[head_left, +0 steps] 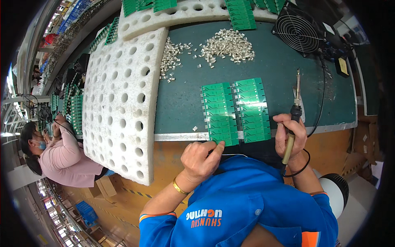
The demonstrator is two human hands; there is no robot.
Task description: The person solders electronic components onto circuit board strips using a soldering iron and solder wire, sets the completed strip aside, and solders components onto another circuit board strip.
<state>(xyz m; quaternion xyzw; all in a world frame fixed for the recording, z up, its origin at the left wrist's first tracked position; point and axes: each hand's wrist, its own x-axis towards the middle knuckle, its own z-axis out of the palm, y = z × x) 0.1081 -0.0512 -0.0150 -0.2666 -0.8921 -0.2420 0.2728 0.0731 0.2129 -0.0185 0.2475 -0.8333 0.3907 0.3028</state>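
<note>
A glossy green, notched circuit-board panel [219, 111] and its matching right-hand panel [252, 110] overhang the dark green bench's [181, 105] near edge — long axes running near to far. The curled left hand [200, 161] touches the first panel's near end (whether it pinches, I cannot tell). The right hand [291, 138] wraps a tan-handled soldering iron [296, 110], its metal tip pointing far. Beyond lie heaped whitish connectors [228, 45]; left, a perforated white foam slab [117, 96]; far right, a round-grilled black fan [297, 33].

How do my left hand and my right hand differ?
Your left hand touches the near end of the left green circuit board, while your right hand grips a soldering iron, tip pointing away from you. Your left hand has a gold-coloured bracelet at its wrist; your right hand shows none. Both are bare, without gloves.
</note>
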